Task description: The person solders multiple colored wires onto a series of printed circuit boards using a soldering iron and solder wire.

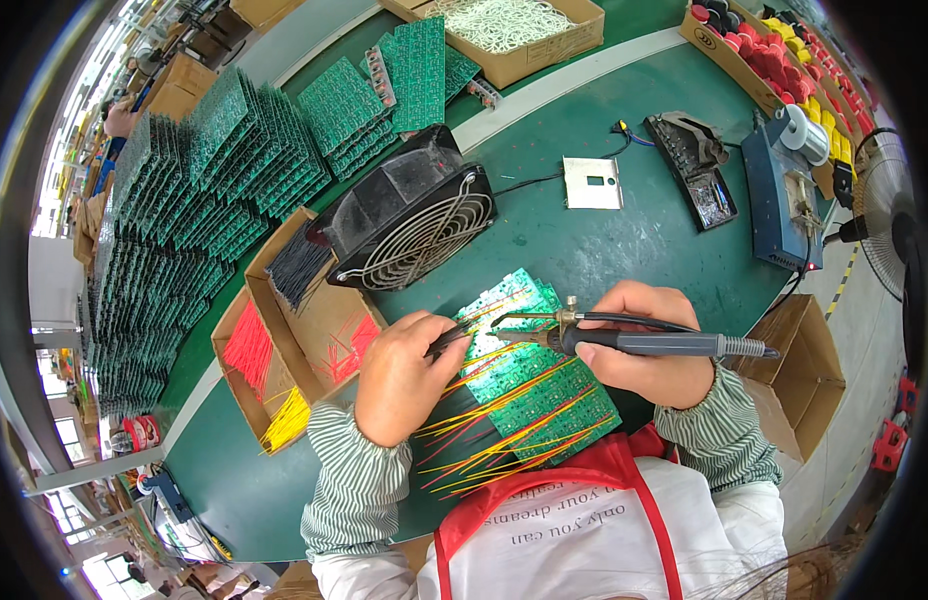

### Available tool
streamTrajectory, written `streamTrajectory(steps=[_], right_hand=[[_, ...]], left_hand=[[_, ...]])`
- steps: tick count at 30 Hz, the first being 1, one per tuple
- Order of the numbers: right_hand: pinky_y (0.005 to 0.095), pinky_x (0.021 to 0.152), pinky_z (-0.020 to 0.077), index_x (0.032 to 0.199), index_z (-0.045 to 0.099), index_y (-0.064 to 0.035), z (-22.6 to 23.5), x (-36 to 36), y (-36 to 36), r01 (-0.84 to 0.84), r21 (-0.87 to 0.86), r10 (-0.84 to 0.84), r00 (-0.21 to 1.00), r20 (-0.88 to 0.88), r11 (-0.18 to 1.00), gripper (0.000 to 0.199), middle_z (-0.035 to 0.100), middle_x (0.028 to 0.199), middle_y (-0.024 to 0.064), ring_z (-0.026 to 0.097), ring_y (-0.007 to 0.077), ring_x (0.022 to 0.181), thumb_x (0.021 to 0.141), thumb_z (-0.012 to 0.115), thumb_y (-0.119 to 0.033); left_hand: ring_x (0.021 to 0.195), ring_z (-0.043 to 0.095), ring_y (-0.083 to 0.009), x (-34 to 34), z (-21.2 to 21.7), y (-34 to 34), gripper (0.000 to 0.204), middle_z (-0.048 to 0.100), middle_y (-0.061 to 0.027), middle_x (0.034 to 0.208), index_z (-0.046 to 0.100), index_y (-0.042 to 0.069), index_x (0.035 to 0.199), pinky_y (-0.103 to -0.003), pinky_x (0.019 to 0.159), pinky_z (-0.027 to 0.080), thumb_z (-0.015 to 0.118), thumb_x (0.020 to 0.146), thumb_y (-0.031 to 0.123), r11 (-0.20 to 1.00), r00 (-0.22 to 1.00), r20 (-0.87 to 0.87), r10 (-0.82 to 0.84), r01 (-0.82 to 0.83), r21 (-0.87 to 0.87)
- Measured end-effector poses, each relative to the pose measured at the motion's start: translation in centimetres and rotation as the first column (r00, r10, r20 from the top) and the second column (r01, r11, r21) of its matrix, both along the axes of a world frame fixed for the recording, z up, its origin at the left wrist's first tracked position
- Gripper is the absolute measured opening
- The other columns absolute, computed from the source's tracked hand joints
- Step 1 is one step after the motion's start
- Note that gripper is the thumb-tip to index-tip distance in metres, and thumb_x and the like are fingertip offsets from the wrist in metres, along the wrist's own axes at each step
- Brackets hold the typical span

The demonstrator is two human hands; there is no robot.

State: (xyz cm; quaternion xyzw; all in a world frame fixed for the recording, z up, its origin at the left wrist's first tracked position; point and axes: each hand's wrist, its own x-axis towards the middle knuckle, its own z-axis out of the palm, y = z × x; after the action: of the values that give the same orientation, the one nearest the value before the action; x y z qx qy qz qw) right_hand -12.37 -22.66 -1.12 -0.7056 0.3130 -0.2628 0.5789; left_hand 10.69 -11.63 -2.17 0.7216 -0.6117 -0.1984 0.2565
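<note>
My right hand [652, 345] is closed round a soldering iron [674, 344] with a dark handle. A thin brass feed tube [529, 317] runs beside its tip, which points left over a green circuit board panel [569, 402]. Pinched in my left hand [399, 380] are several black wires [448, 340], their ends at the panel's left part, close to the iron's tip. Whether the tip touches the board I cannot tell. Red and yellow wires [484, 415] stick out from the panel toward the lower left.
Left of the panel stands a cardboard box [329, 290] with black, red and yellow wires. A black fan [414, 215] sits beyond it. Tall stacks of circuit boards [174, 260] line the left. At the right are a blue solder feeder [779, 200] and an open carton [794, 375].
</note>
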Motion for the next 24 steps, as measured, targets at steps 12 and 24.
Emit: streamTrajectory(steps=[12, 24], right_hand=[[0.0242, 0.052, 0.0446, 0.079, 0.061, -0.0014, -0.2, 0.5, -0.4, -0.015, -0.054, 0.014, 1.000, -0.020, 0.998, 0.019, 0.060, 0.062, 0.0042, 0.056, 0.0077, 0.056, 0.071, 0.074, -0.012], [0.0231, 0.053, 0.0448, 0.079, 0.061, -0.0007, 0.4, -1.0, -0.6, 0.028, -0.058, -0.029, 1.000, -0.012, 0.998, 0.018, 0.061, 0.063, 0.0034, 0.056, 0.0068, 0.057, 0.071, 0.073, -0.011]], left_hand=[[0.061, 0.057, -0.0253, 0.3, -0.2, -0.3, 0.014, 0.058, -0.0118, 0.072, 0.064, -0.002, 0.081, -0.034, 0.055, 0.044, 0.070, 0.076, 0.009, 1.000, 0.999, -0.036, -0.007, 0.008, 0.021], [0.068, 0.061, -0.0293, 2.1, 2.3, 0.5, 0.009, 0.062, -0.0113, 0.077, 0.066, 0.002, 0.083, -0.037, 0.061, 0.049, 0.069, 0.076, 0.008, 0.951, 0.893, 0.361, 0.269, -0.186, -0.248]])
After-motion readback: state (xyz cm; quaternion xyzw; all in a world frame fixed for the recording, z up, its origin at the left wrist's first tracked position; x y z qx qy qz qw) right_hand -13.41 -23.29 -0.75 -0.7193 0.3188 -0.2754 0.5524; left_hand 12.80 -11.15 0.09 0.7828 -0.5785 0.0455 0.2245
